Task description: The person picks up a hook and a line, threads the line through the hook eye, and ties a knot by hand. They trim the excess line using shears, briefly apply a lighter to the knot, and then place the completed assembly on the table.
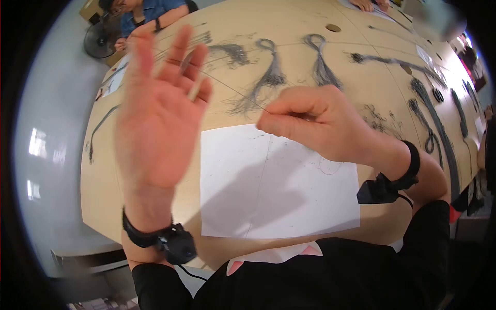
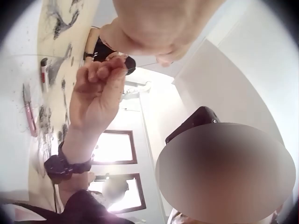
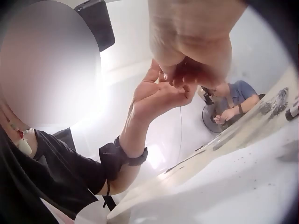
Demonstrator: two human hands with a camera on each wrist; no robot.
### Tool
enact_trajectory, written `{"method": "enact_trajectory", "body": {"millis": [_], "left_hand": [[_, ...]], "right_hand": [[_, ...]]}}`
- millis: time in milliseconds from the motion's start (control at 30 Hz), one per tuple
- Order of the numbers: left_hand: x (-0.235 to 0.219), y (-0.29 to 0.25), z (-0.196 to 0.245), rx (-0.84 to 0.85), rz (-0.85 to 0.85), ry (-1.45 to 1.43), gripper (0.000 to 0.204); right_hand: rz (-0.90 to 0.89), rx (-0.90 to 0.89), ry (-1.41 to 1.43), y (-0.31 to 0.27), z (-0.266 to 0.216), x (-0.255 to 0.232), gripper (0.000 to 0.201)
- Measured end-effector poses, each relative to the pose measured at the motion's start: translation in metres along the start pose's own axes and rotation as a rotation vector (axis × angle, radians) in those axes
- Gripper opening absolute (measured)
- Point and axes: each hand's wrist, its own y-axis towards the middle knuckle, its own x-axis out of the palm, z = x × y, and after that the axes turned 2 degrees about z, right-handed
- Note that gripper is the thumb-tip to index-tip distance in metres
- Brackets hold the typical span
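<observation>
My left hand [image 1: 160, 119] is raised with its palm toward me and its fingers spread, slightly blurred. A small dark, shiny sliver [image 1: 187, 63] shows between its fingers; its kind is unclear. From these fingers a thin dark strand [image 1: 232, 90] runs taut to my right hand [image 1: 320, 121], whose thumb and forefinger pinch its end. Both hands are above a white sheet of paper [image 1: 232, 206] dotted with short dark bits. In the right wrist view, the left hand [image 3: 161, 100] overlaps the right hand's [image 3: 196, 46] fingers.
Looped grey fibre bundles [image 1: 274, 67] lie beyond the paper, with longer bundles [image 1: 436, 129] at the right. Loose curly scraps [image 1: 382, 121] are near my right wrist. The left wrist view shows a red-handled cutter [image 2: 30, 116]. Another person [image 1: 150, 15] sits across the table.
</observation>
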Motion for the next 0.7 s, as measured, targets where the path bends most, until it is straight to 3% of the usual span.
{"method": "enact_trajectory", "body": {"millis": [67,133,167,233,300,367,433,533,633,700], "left_hand": [[-0.006,-0.004,0.038,0.077,0.002,-0.022,0.016],[-0.012,-0.018,0.086,0.235,-0.170,0.051,0.015],[-0.016,-0.029,0.114,0.271,-0.142,0.088,0.015],[-0.019,-0.062,0.171,0.222,-0.209,0.067,0.010],[-0.012,-0.102,0.215,0.501,-0.006,0.225,0.008],[-0.012,-0.152,0.265,0.432,-0.006,0.175,0.011],[-0.014,-0.206,0.312,0.584,0.009,0.229,0.015],[-0.017,-0.282,0.354,0.615,0.020,0.403,0.007],[0.024,-0.319,0.377,0.803,0.296,0.676,0.018],[0.040,-0.329,0.382,0.922,0.485,0.862,0.028]], "right_hand": [[-0.020,-0.032,-0.057,-0.002,-0.002,0.001,0.017],[-0.065,-0.095,-0.095,-0.002,-0.004,0.005,0.016],[-0.092,-0.052,-0.128,-0.004,-0.006,0.007,0.014],[-0.158,-0.049,-0.147,-0.007,-0.005,0.017,0.012],[-0.267,-0.217,-0.109,-0.014,-0.004,0.028,0.009],[-0.373,-0.200,-0.106,-0.022,-0.011,0.038,0.009],[-0.468,-0.166,-0.111,-0.029,-0.016,0.046,0.009],[-0.614,-0.214,-0.099,-0.036,-0.009,0.055,0.006],[-0.644,-0.296,-0.153,-0.039,-0.007,0.056,0.006],[-0.628,-0.255,-0.174,-0.040,-0.011,0.051,0.005]]}}
